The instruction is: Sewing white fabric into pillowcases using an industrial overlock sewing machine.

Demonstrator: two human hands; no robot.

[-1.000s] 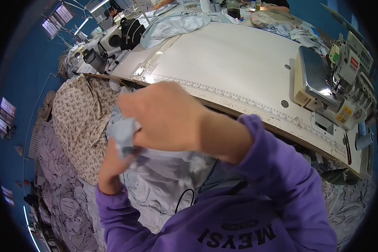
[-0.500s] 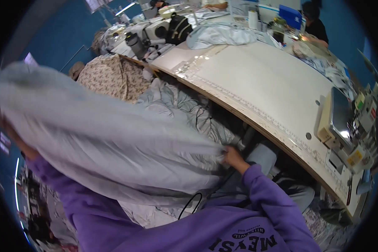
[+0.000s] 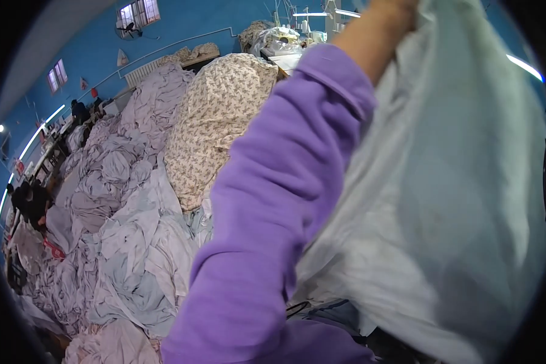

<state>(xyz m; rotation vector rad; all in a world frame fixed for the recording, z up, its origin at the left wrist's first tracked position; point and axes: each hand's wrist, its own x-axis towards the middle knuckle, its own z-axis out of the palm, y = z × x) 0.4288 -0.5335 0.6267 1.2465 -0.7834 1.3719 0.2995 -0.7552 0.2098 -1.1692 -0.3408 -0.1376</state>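
My left arm, in a purple sleeve, reaches up across the middle of the view. At the top edge my left hand (image 3: 389,21) is closed on a large pale grey cloth (image 3: 467,200); its fingertips are partly hidden. The cloth hangs down from the hand and fills the right side, with its folds blurred near the top. My right hand is not in view.
A beige sheet with a leaf pattern (image 3: 215,133) covers a bulky heap just left of my arm. Piles of grey and lilac fabric (image 3: 127,242) spread across the left. People (image 3: 30,203) sit at a long row of worktables at far left. Sewing equipment (image 3: 285,39) stands behind.
The view has swung left, away from the white table to the fabric piles. My left hand has gone from far left to the top right, lifting the cloth; my right hand has left view.
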